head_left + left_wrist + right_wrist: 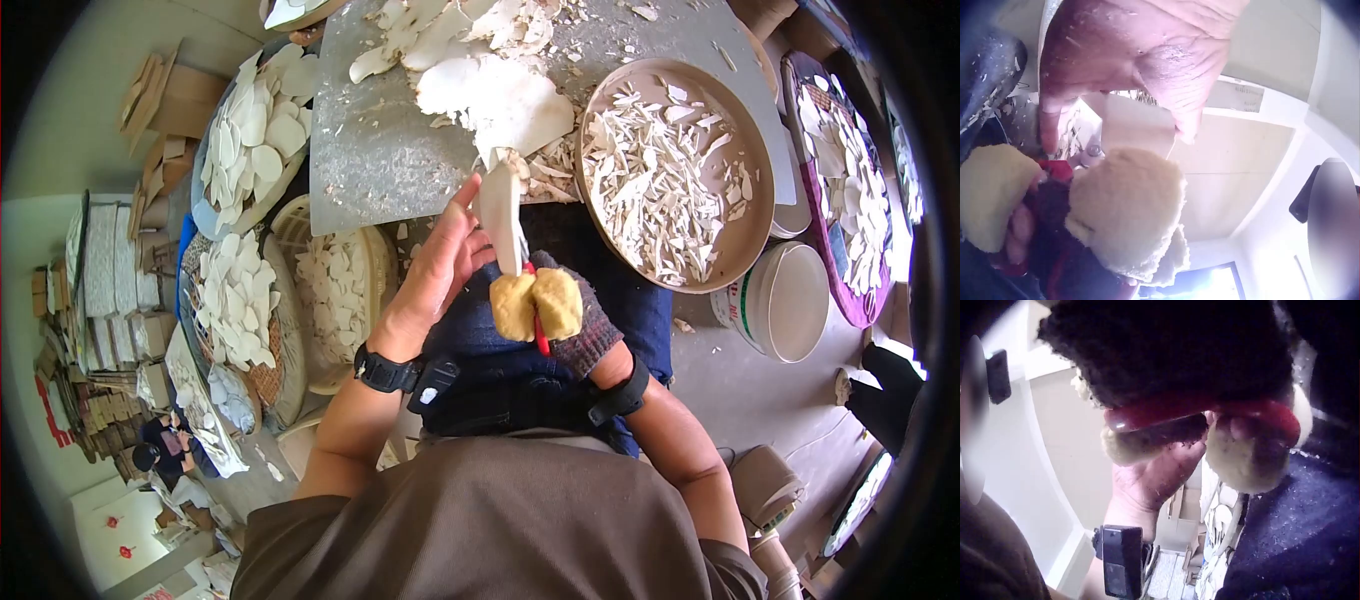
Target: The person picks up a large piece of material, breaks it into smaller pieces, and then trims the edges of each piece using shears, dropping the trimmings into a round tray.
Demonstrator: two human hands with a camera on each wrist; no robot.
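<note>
In the head view a flat white slice stands on edge between the hands. My bare left hand holds it between thumb and fingers; in the left wrist view the left hand spans the slice. My right hand, in a dark knitted glove, grips red-handled scissors with yellow foam pads around the handles. The scissors' pivot shows beside the slice in the left wrist view. In the right wrist view the red handle crosses under the dark glove.
A metal table carries large white pieces and crumbs. A round tray of cut strips stands at its right edge, above a white bucket. Baskets of slices stand at the left. Another person is far left.
</note>
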